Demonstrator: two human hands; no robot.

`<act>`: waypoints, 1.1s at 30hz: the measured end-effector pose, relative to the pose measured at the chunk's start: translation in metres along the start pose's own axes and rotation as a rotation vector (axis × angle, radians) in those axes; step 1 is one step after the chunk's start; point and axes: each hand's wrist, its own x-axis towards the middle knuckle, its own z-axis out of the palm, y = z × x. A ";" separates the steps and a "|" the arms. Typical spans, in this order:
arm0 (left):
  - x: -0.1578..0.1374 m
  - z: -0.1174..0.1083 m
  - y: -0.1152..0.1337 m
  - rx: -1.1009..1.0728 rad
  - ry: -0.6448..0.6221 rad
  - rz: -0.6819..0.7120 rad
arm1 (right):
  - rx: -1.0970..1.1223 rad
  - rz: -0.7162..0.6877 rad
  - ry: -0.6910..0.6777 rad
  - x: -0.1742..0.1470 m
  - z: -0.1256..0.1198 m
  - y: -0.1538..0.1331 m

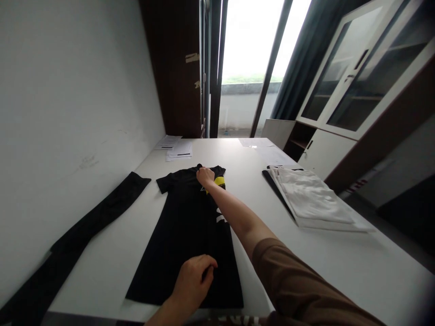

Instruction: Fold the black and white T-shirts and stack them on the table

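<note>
A black T-shirt (180,235) with yellow and white print lies spread on the white table, its collar toward the far end and its hem near me. My right hand (205,176) reaches across it and is closed on the cloth at the collar, covering part of the print. Close to the hem, my left hand (194,278) is curled in a pinch over the middle of the shirt. The cloth between its fingertips is mostly hidden.
Black trousers (98,217) stretch along the wall side of the table (238,154). A stack of folded white clothes (312,197) sits on the right. Papers (180,148) lie at the far left, with more sheets (272,151) at the far right. Cabinets (340,113) stand beyond.
</note>
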 end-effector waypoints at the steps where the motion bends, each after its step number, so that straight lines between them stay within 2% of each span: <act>1: -0.003 -0.001 -0.003 0.009 -0.014 0.007 | 0.001 -0.004 -0.005 -0.003 0.006 -0.005; 7: -0.014 -0.005 -0.015 0.096 -0.054 -0.042 | 0.046 0.005 -0.024 -0.014 0.031 -0.020; 13: -0.019 0.001 -0.015 0.168 -0.089 -0.044 | 0.201 0.058 0.148 -0.007 0.041 -0.018; 18: -0.020 -0.007 -0.015 0.208 -0.128 -0.006 | 0.397 -0.177 -0.122 0.000 0.057 -0.002; 20: -0.019 -0.014 -0.016 0.230 -0.133 0.005 | 0.469 -0.150 -0.086 0.004 0.061 0.011; 22: -0.019 -0.019 -0.018 0.249 -0.122 0.005 | 0.494 -0.055 -0.021 0.009 0.060 0.026; 28: -0.016 -0.011 -0.027 0.239 -0.049 0.022 | 0.289 0.114 -0.052 0.035 0.044 0.063; 33: -0.015 -0.006 -0.032 0.208 -0.028 0.045 | 0.080 0.132 -0.178 0.057 0.041 0.072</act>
